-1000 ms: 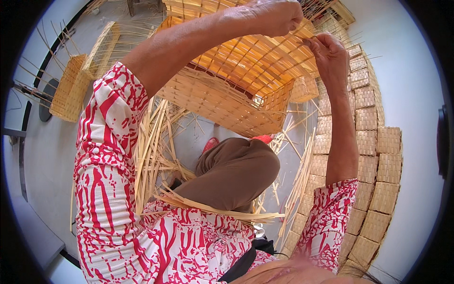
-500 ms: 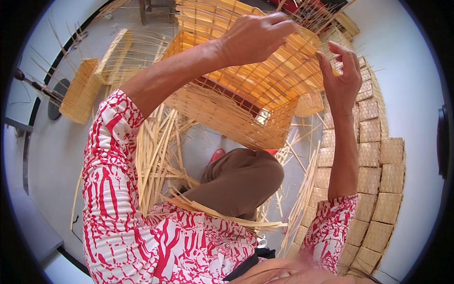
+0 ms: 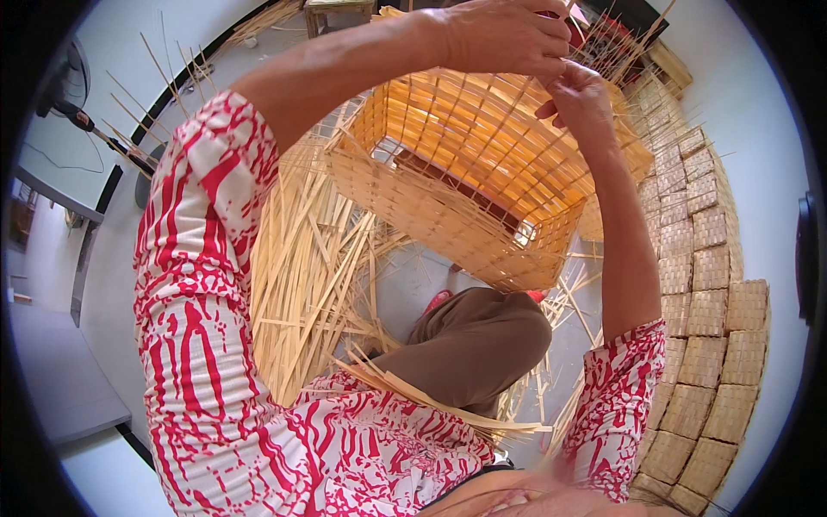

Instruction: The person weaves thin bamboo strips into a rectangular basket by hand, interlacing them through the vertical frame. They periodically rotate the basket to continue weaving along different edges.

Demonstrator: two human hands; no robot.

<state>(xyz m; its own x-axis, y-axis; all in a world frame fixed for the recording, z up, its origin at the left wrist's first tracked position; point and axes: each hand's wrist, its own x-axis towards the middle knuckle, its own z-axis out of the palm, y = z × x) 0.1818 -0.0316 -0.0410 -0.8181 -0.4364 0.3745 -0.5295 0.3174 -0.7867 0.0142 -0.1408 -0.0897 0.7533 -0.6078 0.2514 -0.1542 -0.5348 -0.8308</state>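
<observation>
Head view, only one camera. Half-woven bamboo basket [image 3: 469, 185] is held up in front of the person, open mouth facing the camera, bottom edge hanging above the bent knee [image 3: 478, 349].

Change since half a second ago: the basket sits closer and larger in the frame and has tipped so more of its inner wall shows. The two hands, then apart on either side of the upper rim, have come together at the top right corner.

Left hand [image 3: 504, 34]: arm crosses over the basket top, fingers curled closed on the loose upright strips [image 3: 603, 47] at the rim. Right hand [image 3: 581, 99]: just below and touching the left, fingertips pinched on the same cluster of strips; exactly which strip is in the grip cannot be told.

Judgement: work has shifted from turning the basket to working the rim strips at that corner.

Surroundings: pile of loose bamboo strips [image 3: 301, 258] on the floor at left; stacked finished baskets [image 3: 711, 345] along the right wall; standing fan [image 3: 73, 112] far left.
</observation>
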